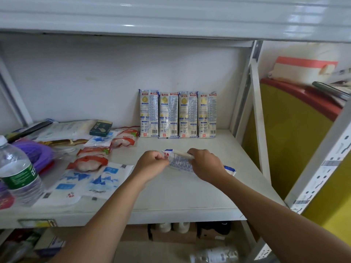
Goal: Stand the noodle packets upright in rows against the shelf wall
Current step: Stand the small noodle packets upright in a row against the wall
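Packets (pixel 178 114), four upright against the back wall (pixel 95 76), stand at frame centre. Below them, left hand (pixel 152 164) pinches one end of a lying packet (pixel 180 161); right hand (pixel 206 165) grips its middle on the shelf (pixel 180 196).

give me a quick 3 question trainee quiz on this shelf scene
1. How many noodle packets stand upright against the shelf wall?
2. True or false: the packet in hand is already upright.
3. Which hand is nearer the water bottle: A) left hand B) right hand?

Key
1. Four, side by side in one row.
2. False: it lies flat on the shelf board, held by both hands.
3. A.
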{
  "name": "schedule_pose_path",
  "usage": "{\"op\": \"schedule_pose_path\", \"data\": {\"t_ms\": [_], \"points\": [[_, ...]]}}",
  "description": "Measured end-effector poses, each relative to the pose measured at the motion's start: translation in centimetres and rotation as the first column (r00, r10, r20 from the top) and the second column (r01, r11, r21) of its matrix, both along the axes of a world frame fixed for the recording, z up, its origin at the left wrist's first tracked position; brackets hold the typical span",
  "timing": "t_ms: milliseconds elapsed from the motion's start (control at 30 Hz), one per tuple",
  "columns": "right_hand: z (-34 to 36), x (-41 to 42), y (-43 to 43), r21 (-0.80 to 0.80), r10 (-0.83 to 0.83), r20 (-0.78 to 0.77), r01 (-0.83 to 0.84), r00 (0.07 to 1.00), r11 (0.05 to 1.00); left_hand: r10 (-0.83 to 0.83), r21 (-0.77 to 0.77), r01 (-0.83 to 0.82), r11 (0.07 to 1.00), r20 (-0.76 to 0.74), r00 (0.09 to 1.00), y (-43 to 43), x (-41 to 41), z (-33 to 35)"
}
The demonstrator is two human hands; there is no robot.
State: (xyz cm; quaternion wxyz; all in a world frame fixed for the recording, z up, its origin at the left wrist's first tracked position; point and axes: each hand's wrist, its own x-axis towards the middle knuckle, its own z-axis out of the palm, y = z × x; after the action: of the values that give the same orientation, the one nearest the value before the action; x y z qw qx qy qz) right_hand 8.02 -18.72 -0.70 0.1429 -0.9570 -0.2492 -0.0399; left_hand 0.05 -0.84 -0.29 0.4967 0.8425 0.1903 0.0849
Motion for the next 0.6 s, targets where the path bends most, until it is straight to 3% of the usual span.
{"op": "schedule_pose_path", "data": {"t_ms": [100,233,400,500,600], "points": [[0.5,0.1,0.0,0.111,-0.023,-0.018,0.025,1.0,0.994,0.005,-0.037,-0.008,0.999,-0.078,0.997,-0.1,0.1,0.2],[1.4,0.0,-0.1,0.392,-0.033,-0.066,0.056,0.997,0.918,0.006,-0.064,-0.015,0.998,-0.134,0.991,0.0,0.0,0.1],[1.9,0.4,-0.1,0.744,0.112,-0.22,0.092,0.969,0.662,0.008,-0.14,-0.019,0.99,-0.076,0.997,-0.2,0.1,-0.2],[1.4,0.6,-0.2,0.879,0.341,-0.348,0.178,0.873,0.442,-0.035,-0.212,0.038,0.977,0.02,0.999,-0.4,0.2,0.1],[0.8,0.5,-0.2,0.901,0.52,-0.379,0.177,0.766,0.396,-0.04,-0.2,0.069,0.977,0.146,0.988,-0.7,0.1,0.4]]}}
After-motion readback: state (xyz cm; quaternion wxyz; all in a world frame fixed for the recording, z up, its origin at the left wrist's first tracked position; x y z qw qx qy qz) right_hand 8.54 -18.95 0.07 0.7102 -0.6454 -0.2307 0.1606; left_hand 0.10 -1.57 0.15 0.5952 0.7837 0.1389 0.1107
